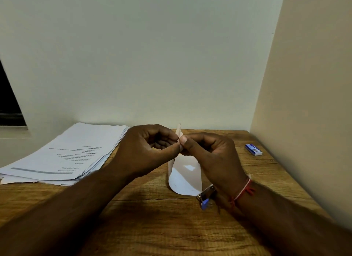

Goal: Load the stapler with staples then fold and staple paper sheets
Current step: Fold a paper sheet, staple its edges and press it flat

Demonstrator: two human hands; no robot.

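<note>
At the middle of the table (152, 221), between both hands: one sheet of paper (185, 176), bent over on itself, not yet creased. Rests on the wood on its rounded bend, free edges raised and meeting at the top.

Left hand (152, 149): thumb and forefinger clamped on those edges from the left, other fingers loosely curled behind. Right hand (211, 152): thumb and forefinger clamped on the same edges from the right. Thumb tips of both hands touching or very nearly so.

Stapler (206, 195): lying on the table just beside the near end of the sheet, partly hidden under the right wrist, held by neither hand. Loaded or not: cannot tell. Box of staples (253, 149): on the right side of the table, well apart from the hands, seemingly closed. Stack of printed paper (72, 152): at the left rear, untouched.

Step in hand, as judged: folding, at the point of matching the edges. Loading presumed done, with the stapler set down by the work; not confirmed.

Next move calls for holding the edges matched while pressing the bend flat into a crease, then freeing one hand for the stapler. Risk: edges sliding out of line once one pinch is released.
</note>
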